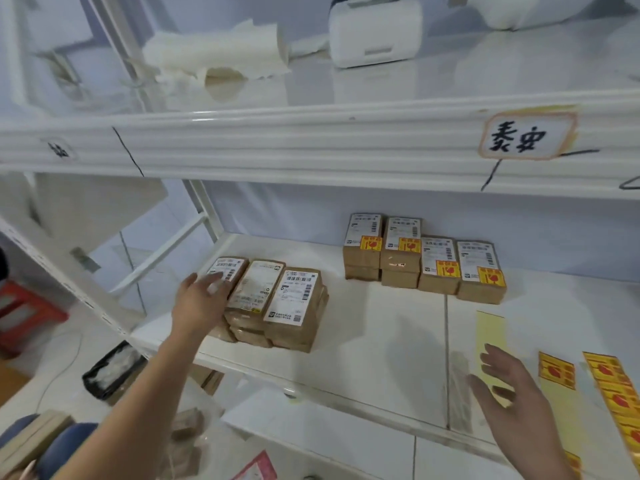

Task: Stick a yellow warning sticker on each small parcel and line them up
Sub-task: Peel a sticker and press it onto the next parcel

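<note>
Parcels (294, 299), long axes front-to-back

Single head-worn, wide-angle view, looking forward and down into a white rack (210, 220) from close in front. The middle shelf (381, 341) fills the centre and the 4 o'clock quarter. Its front edge runs from 8 o'clock to 5 o'clock, so the view meets it at a slant. The upper rail (311, 143) crosses the frame above centre, from 9 to 3 o'clock. Both arms enter from the lower edge. The left hand (201, 299) lies toward 9 o'clock and the right hand (509, 386) at 4 o'clock. The camera is near enough that both hands reach over the shelf. The floor (52, 358) shows at 8 o'clock.
</note>
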